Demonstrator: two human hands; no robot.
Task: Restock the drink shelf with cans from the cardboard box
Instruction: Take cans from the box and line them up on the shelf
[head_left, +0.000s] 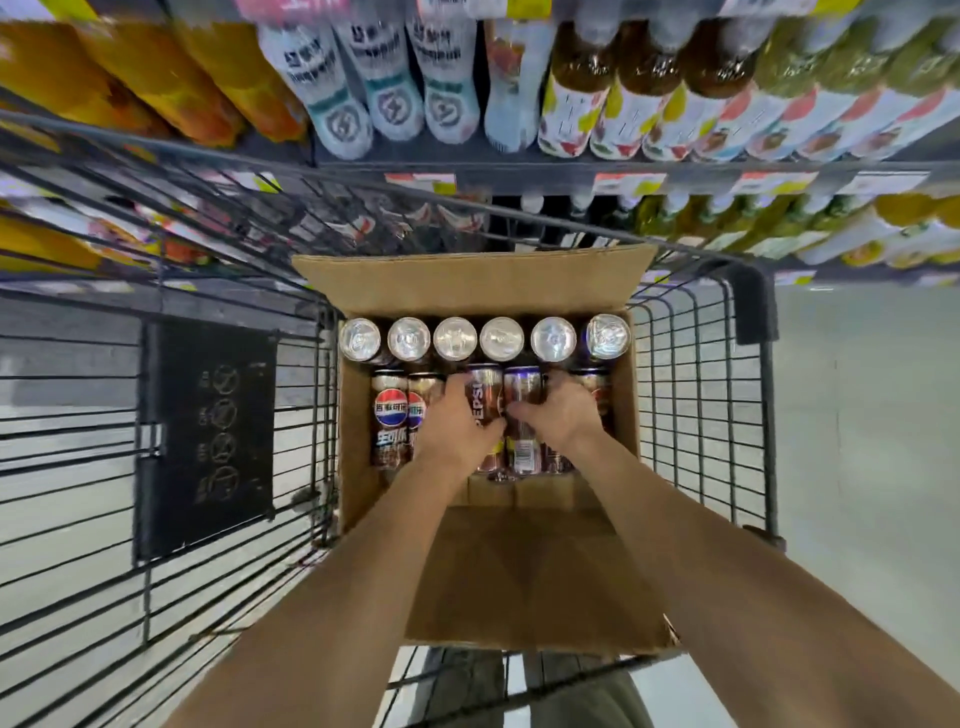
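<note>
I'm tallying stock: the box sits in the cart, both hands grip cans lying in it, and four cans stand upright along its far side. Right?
Not four: the head view shows six upright cans along the far side. The rest holds: box in the cart, left hand and right hand gripping lying cans.

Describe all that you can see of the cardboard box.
The cardboard box is plain brown, open on top, its far and near flaps folded outward. It sits in a wire cart. Inside, six upright cans line the far wall; lying cans fill the middle. The left hand and right hand grip lying cans inside it.
</note>
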